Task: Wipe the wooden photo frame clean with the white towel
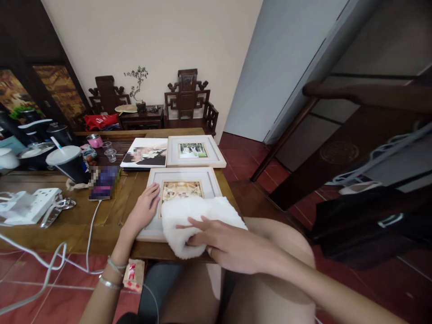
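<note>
A pale wooden picture frame [216,180] with a sepia-toned photo [180,188] lies near the table's front edge. My left hand [146,207] rests on its left side, fingers stretched out along the border. Bunched in my right hand [226,243] is a fluffy white cloth [199,211], which lies over the lower right of the frame and hides part of the photo. The right thumb and fingers press into a fold of the cloth. Just behind, a second pale frame [216,153] with an outdoor photo stands beside a photo panel [145,153].
Left on the table are a phone [103,183] on a white cable, a lidded black cup [70,164], small plastic cups [110,153], a power strip [35,204] and a metal clip-like object [57,209]. Dark chairs [187,99] stand behind; a dark wooden rack [303,171] rises at right.
</note>
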A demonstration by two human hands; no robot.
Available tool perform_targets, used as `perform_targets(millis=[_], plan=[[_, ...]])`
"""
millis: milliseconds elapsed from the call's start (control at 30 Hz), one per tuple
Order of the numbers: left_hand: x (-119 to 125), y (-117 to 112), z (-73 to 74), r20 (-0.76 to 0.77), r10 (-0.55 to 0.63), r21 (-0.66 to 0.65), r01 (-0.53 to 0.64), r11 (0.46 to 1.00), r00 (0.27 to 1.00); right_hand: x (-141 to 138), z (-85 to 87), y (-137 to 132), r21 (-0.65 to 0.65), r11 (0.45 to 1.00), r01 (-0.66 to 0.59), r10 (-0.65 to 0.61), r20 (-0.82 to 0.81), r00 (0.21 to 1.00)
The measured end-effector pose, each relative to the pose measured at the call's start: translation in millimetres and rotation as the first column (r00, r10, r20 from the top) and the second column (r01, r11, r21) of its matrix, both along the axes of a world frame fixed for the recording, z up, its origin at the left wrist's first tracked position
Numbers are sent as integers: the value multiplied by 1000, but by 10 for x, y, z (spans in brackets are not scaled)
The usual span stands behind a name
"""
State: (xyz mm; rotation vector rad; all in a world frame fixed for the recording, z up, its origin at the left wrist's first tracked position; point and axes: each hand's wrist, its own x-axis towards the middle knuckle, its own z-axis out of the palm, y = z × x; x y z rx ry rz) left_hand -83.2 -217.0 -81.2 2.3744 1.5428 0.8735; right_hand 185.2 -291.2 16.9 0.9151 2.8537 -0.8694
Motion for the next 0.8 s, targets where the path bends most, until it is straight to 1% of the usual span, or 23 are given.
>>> perform_targets(millis=[67,133,233,300,333,400,467,533,600,633,700,733,800], plan=[[-6,-4,-3,7,-4,-4,4,1000,1000,4,-21,86,58,998,31,-31,2,1000],[-10,-8,-7,14,-4,-3,4,1000,1000,-12,-123,277,186,981,61,-68,32,997],[-12,-10,-10,15,-6,4,6,1000,1000,-47,-314,574,391,913,113,-175,127,976],[-12,-8,-9,9,-6,5,6,1000,1000,-70,-385,635,457,883,110,-204,164,965],[-12,-7,-8,7,-4,5,4,1000,1000,-81,-390,604,457,884,95,-192,172,966],[-12,-5,-6,3,1,5,-1,1000,1000,-102,-335,435,397,916,63,-137,161,978],[-13,-7,-7,0,1,8,-1,1000,1000,-120,-221,197,277,960,46,-80,112,990],[-13,-10,-11,-1,-3,8,3,1000,1000,-127,-110,1,149,988,40,-45,32,998],[-12,-13,-18,5,-2,0,2,1000,1000,-129,-60,-60,69,996,52,-49,-40,998],[-11,-14,-22,11,1,-6,-1,1000,1000,-132,-67,-27,61,996,64,-60,-61,996],[-9,-13,-29,27,4,-20,-3,1000,1000,-155,-139,156,112,988,110,-105,-51,993],[-8,-12,-29,32,1,-26,0,1000,999,-181,-194,292,169,975,144,-140,-35,990],[-5,-13,-20,35,-9,-37,10,999,999,-263,-314,601,317,921,225,-230,-21,973]])
